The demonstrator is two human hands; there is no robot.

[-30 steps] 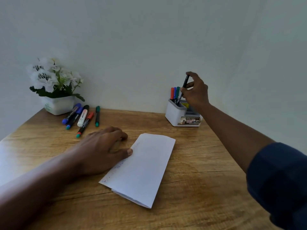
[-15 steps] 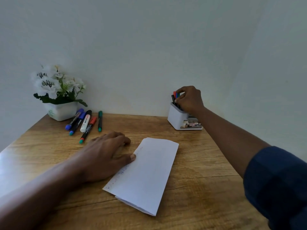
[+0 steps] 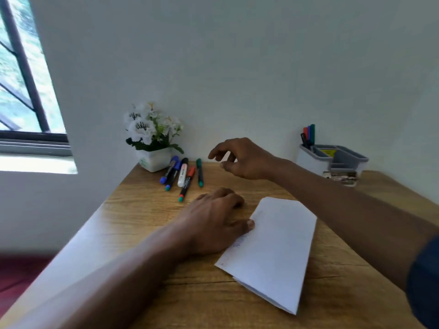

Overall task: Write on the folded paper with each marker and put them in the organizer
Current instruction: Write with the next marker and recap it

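The folded white paper (image 3: 275, 248) lies on the wooden table (image 3: 147, 210), faint writing along its left edge. My left hand (image 3: 213, 224) rests flat on the table with its thumb on that edge. My right hand (image 3: 242, 160) hovers empty above the table, fingers loosely spread, just right of several markers (image 3: 184, 174) lying in a row by the wall. The white and grey organizer (image 3: 332, 162) stands at the back right with several markers (image 3: 308, 136) upright in its left compartment.
A white pot of white flowers (image 3: 154, 136) stands against the wall just left of the loose markers. The table's left edge runs diagonally; beyond it are a red floor and a window (image 3: 23, 91).
My right hand let go of the black marker in the organizer and swung left across the table toward the loose markers. The view turned left. My left hand stayed on the paper.
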